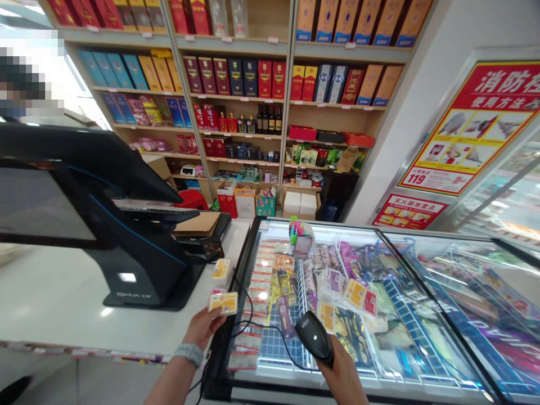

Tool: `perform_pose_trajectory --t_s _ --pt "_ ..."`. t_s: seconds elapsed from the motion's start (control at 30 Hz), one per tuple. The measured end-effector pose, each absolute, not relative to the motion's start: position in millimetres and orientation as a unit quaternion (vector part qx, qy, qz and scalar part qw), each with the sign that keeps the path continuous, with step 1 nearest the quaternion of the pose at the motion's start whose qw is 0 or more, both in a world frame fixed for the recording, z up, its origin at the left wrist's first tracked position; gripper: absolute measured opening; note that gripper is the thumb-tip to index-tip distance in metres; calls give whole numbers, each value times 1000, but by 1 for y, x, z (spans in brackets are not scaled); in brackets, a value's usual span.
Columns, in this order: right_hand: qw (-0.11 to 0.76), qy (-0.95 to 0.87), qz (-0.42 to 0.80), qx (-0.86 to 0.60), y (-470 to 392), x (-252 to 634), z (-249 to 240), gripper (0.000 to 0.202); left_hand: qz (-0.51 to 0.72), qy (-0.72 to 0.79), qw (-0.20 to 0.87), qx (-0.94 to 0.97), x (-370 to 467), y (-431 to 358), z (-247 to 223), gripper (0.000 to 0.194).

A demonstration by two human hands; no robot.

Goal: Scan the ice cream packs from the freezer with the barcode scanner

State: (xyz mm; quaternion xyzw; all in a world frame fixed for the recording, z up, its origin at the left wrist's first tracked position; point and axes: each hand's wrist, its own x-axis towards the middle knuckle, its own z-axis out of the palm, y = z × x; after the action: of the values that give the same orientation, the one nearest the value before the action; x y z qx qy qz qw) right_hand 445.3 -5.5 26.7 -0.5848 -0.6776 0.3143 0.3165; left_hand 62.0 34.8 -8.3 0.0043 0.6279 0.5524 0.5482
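My left hand (200, 327), with a grey watch band at its wrist, grips a small clear plastic box with a yellow label (224, 304) at the counter's right edge. Just beyond it, another yellow-labelled box (221, 271) lies on the counter. My right hand (340, 360) is wrapped round a black barcode scanner (314, 336) above the glass freezer top (270, 365). The scanner's cable runs left toward the counter. Similar boxes rest on the glass past the scanner: a purple one (333, 280), a red one (370, 304) and yellow ones (355, 293).
A black checkout terminal (139, 247) stands on the white counter (84, 298) at left. Packaged food fills the freezer. At its far edge shows a person's head with bright hair clips (297, 228); another person is at upper left. Shelves of boxed bottles (240, 100) line the back.
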Motion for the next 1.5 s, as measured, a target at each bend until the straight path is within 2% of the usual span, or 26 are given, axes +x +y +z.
perform_pose_trajectory --t_s 0.3,0.47,0.8,1.23,1.5 --pt "307 -653 269 -638 -14 429 62 26 517 554 653 5 107 41 1 14" --pt "320 -624 249 -668 -28 417 73 26 517 497 694 60 122 50 10 20" --pt "318 -633 230 -667 -43 396 66 30 527 514 659 151 115 52 -5 26" --pt "315 -609 220 -694 -49 372 69 39 544 480 649 227 105 60 3 40" --pt "307 -631 226 -675 -44 365 79 36 579 504 579 275 106 62 9 42"
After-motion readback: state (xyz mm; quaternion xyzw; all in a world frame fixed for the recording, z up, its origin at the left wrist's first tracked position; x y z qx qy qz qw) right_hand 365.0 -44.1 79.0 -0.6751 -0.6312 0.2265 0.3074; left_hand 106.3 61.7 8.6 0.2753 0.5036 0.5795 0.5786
